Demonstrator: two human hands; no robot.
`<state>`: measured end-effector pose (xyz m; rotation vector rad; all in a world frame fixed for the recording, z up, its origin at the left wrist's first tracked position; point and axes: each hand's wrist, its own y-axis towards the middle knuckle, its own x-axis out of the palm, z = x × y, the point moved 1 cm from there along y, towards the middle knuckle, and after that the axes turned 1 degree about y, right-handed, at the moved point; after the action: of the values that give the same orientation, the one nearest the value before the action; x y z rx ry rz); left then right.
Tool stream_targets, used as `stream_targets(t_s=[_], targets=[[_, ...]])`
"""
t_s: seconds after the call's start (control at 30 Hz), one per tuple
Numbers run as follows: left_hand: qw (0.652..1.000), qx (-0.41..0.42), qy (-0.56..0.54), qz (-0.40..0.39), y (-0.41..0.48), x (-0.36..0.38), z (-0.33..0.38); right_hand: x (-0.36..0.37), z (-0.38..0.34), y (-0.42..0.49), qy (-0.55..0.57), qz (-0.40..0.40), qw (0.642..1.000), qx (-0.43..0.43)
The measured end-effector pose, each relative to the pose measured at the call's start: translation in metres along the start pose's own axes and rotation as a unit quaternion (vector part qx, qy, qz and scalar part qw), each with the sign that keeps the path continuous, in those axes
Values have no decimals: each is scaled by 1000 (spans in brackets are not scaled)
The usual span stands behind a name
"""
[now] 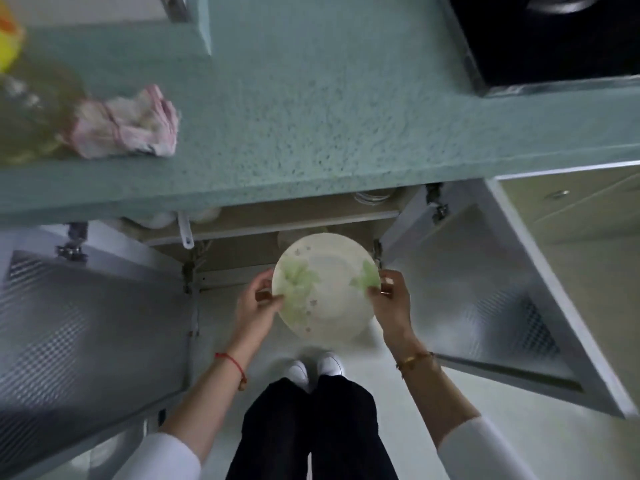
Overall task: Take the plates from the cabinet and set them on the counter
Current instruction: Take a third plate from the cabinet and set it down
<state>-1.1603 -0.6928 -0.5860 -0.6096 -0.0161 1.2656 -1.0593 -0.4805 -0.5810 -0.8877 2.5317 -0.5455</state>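
**Plate in both grips, in front of the open cabinet**

Surroundings: the teal speckled bench point(311, 116) runs across the top of the view. Its front edge overhangs the cabinet point(277, 230) opening. One crumpled pink-and-white cloth point(128, 126) lies at bench left, touching a blurred yellowish bottle point(31, 109). There's a dark recess point(554, 39) at bench top right; can't tell if it's a sink or a hob.

Two cabinet doors stand open, the left door point(86, 323) and the right door point(485, 289). They flank the arms on either side. Inside, one shelf point(311, 221) carries blurred white dishware, and a white handle point(185, 230) hangs over its edge. A pale rim point(294, 237) shows just behind the held plate, too blurred to identify.

Plate point(325, 289): one, round and cream. It has green leaf prints at the left and right of the rim and small pinkish flecks. Its face is toward the camera. It's held in the air between the doors, below the bench edge and above the floor point(485, 393).

Left grip point(258, 303) pinches the left rim, thumb on the face and fingers under. Right grip point(389, 303) does the same on the right rim. Two grips on one plate.

Also in view: a red cord point(232, 362) on the left wrist, a gold bracelet point(419, 360) on the right, and two white shoes point(298, 370).
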Motion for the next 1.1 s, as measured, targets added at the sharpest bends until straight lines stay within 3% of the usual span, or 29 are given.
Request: stream_targets(t_s=[0.33, 0.5, 0.83, 1.1], targets=[[996, 72, -34, -42, -116, -39, 162, -93, -155, -124, 58, 43, 997, -11], [988, 112, -45, -100, -156, -40, 236, -149, -209, -169, 89, 69, 993, -31], [952, 159, -29, -260, -221, 21, 340, -271, -238, -244, 201, 143, 968, -48], [907, 180, 3, -381, -296, 139, 399, -398, -218, -282, 254, 277, 925, -66]])
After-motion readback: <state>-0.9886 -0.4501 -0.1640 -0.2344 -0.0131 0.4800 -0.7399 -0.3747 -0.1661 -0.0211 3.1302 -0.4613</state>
